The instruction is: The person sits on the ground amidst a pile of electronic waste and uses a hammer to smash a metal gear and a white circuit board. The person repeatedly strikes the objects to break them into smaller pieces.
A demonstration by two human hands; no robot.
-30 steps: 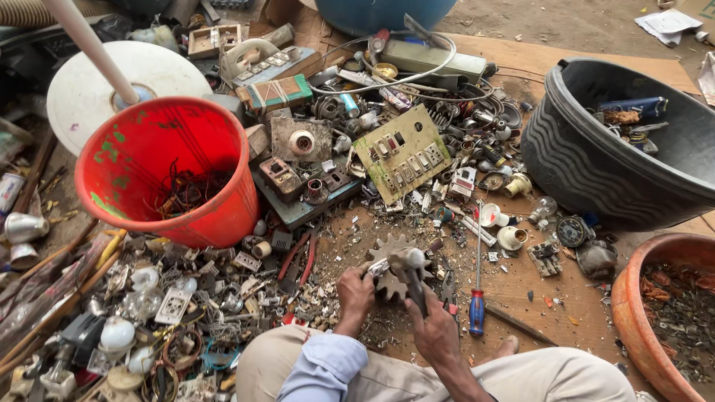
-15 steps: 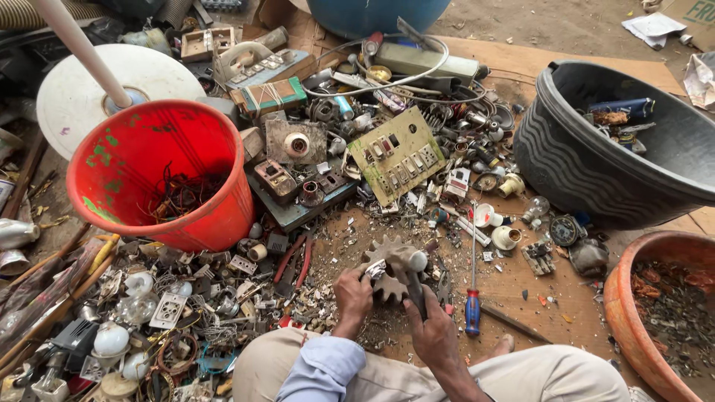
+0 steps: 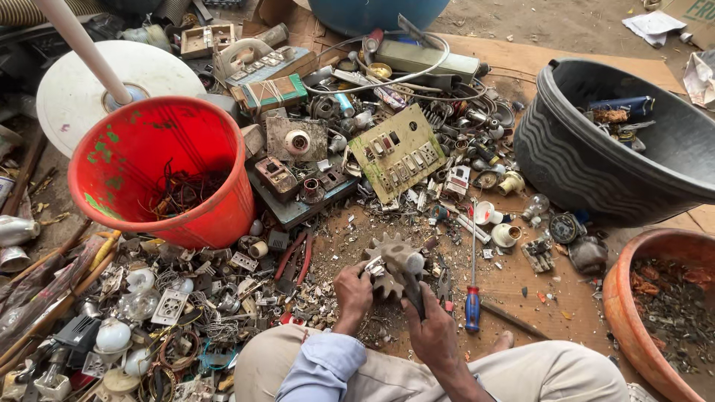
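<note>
- The left hand (image 3: 353, 286) reaches forward from a light blue sleeve (image 3: 322, 366), palm turned inward, its fingers pinched together on a small pale metal piece (image 3: 375, 267) pressed against the edge of a toothed gear (image 3: 385, 262).
- The right hand (image 3: 432, 333) is fisted around the dark handle of a hammer (image 3: 407, 269), wrist bent upward, so that the hammer's head sits over the gear, right beside the small piece.
- The gear lies on the brown cardboard floor cover (image 3: 514, 286), just ahead of the person's knees, amid fine metal scraps.
- A screwdriver with a blue and red handle (image 3: 472, 277) lies just to the right of the hammer, pointing away from the person.
- A red bucket (image 3: 165, 173) with tangled wire inside stands to the left and further away; a green circuit board (image 3: 398, 151) lies beyond the gear.
- A black tub (image 3: 596, 164) sits well off to the right, and a terracotta bowl (image 3: 648, 313) of scrap is near the right knee.
</note>
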